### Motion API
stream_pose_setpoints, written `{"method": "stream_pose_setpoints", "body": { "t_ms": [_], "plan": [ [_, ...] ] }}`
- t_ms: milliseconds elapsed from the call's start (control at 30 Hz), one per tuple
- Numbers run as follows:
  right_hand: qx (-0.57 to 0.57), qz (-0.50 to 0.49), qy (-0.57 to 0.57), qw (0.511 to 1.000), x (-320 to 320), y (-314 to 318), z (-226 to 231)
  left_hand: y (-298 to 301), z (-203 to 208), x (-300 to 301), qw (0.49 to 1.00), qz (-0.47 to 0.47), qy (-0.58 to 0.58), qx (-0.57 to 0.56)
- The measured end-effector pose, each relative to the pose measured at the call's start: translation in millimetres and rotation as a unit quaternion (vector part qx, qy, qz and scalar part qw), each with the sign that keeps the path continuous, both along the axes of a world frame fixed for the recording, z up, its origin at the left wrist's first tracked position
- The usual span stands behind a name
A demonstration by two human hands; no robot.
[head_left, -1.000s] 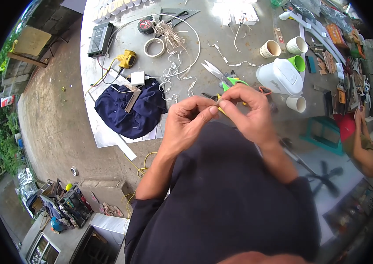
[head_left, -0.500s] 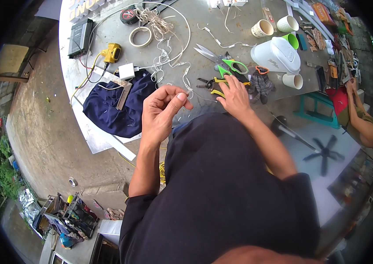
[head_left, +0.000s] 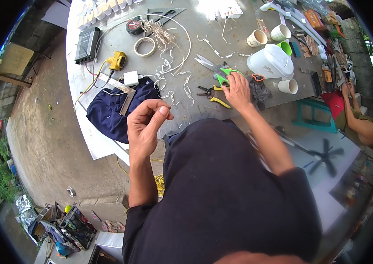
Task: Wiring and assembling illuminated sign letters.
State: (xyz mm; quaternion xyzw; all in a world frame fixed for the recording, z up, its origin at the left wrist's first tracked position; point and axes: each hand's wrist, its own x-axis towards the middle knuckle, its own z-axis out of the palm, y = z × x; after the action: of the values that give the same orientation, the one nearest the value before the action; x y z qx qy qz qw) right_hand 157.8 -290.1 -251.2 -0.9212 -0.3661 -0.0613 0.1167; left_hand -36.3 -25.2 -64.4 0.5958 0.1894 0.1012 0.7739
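On the grey table (head_left: 221,110), the right hand (head_left: 238,90) lies on the green snips (head_left: 224,75).
The left hand (head_left: 147,125) is raised near the chest, thumb and forefinger pinched together on what looks like a thin wire, too fine to be sure. The right hand's fingers curl over the snips' handles, not yet lifting them; yellow pliers (head_left: 215,96) lie just beside. To do it well, I'd take both handles squarely and keep the pinch steady, clear of the white wire scraps (head_left: 169,83).

The left hand (head_left: 147,123) is raised with its forearm upright, fingers curled and thumb meeting fingertips. The right hand (head_left: 238,90) reaches forward, palm down.
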Motion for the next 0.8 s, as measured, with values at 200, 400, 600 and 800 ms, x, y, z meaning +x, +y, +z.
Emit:
{"method": "stream_pose_setpoints", "body": {
  "t_ms": [200,400,600,800],
  "plan": [
    [-0.123,-0.038,0.04,0.991,22,15,-16,0,13,-10,1.0,0.0,-0.016,-0.016],
    [-0.201,-0.047,0.122,0.971,39,25,-5,12,40,-5,0.997,-0.062,-0.026,0.032],
    [-0.259,-0.073,0.111,0.957,42,35,-14,30,67,-2,0.986,-0.108,-0.017,0.124],
    [-0.234,-0.065,0.093,0.966,32,32,2,36,46,8,0.856,0.063,-0.081,0.506]
  ]
}}
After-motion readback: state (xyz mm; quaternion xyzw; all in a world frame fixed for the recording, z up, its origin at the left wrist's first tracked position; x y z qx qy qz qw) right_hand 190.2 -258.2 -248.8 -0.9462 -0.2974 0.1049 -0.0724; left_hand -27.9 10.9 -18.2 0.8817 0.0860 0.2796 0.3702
